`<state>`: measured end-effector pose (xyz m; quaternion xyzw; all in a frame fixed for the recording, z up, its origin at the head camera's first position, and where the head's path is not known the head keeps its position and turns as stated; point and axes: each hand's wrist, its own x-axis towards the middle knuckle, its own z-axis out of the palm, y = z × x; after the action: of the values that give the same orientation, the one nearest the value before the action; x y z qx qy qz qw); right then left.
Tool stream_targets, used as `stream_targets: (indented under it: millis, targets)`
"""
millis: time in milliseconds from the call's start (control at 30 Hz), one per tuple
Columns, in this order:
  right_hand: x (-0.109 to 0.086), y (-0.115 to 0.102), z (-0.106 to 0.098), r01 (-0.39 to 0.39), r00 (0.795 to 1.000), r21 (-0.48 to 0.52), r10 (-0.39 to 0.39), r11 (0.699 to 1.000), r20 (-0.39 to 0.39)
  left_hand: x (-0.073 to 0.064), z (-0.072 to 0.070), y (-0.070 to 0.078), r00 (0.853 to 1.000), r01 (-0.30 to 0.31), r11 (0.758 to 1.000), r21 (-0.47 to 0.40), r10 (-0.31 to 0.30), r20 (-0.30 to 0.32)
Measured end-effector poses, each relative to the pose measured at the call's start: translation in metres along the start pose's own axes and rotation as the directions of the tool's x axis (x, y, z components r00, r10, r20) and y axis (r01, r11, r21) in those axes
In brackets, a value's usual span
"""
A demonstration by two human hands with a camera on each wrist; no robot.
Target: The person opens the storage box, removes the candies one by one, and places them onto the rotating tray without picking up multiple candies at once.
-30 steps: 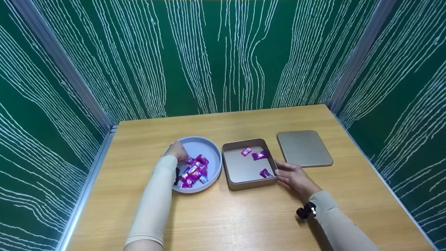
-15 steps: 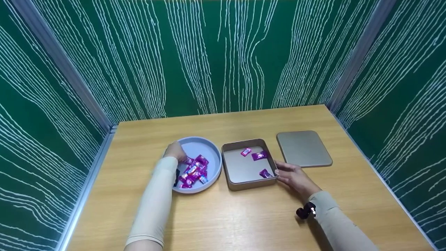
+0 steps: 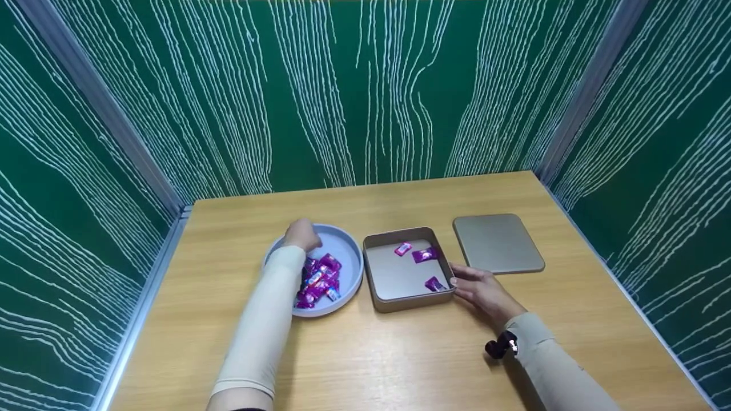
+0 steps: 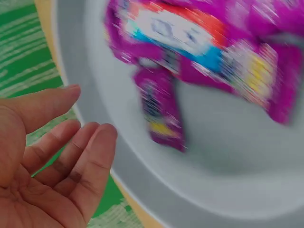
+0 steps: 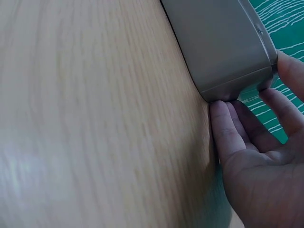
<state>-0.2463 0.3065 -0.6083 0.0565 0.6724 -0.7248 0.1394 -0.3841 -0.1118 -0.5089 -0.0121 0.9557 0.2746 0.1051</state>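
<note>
My left hand (image 3: 302,235) hovers over the far rim of a pale blue-grey round bowl (image 3: 355,260). In the left wrist view its fingers are loosely bent, with nothing between them, beside a purple wrapped candy (image 4: 160,107). Several more purple wrapped candies (image 3: 320,279) are heaped in the bowl. To the right stands an open square metal tin (image 3: 394,279), holding two purple candies (image 3: 424,254) and a smaller pink one (image 3: 403,249). My right hand (image 3: 485,294) touches the tin's near right corner, fairly straight fingers against its side and thumb at its rim.
A flat square lid (image 3: 499,242) lies on the wooden table (image 3: 365,365) right of the tin. Bowl and tin stand almost side by side. Green walls with white lines (image 3: 354,91) enclose the table at the back and sides.
My left hand has moved up and slightly right, away from the candies toward the bowl's far rim. The right hand, tin and lid stay where they were.
</note>
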Motion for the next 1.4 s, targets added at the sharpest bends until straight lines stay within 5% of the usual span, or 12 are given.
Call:
stream_targets:
  millis: [333,667,900,1133,1300,1400]
  targets:
    - [-0.002,0.0,-0.003,-0.028,1.0,-0.047,0.028,0.999,-0.003,-0.003,0.019,0.063,0.98,-0.197,0.979,-0.06,0.197,-0.005]
    - [0.0,0.004,-0.003,0.012,1.0,0.03,-0.013,0.999,0.004,-0.018,0.057,0.109,0.953,-0.274,0.956,-0.103,0.285,0.103]
    - [0.0,0.004,0.0,0.036,0.999,0.036,-0.037,0.999,0.008,-0.021,0.085,0.13,0.933,-0.265,0.954,-0.142,0.291,0.211]
    - [0.0,0.003,0.001,0.034,0.999,0.011,-0.034,0.999,0.011,-0.029,0.106,0.15,0.895,-0.298,0.944,-0.141,0.328,0.304]
    - [-0.001,0.003,0.001,0.026,1.0,0.012,-0.026,1.0,0.007,-0.014,0.138,0.157,0.885,-0.318,0.947,-0.052,0.316,0.341]
    - [-0.002,0.003,0.002,0.033,0.999,0.029,-0.033,0.999,0.002,0.006,0.17,0.155,0.888,-0.356,0.933,0.045,0.323,0.328]
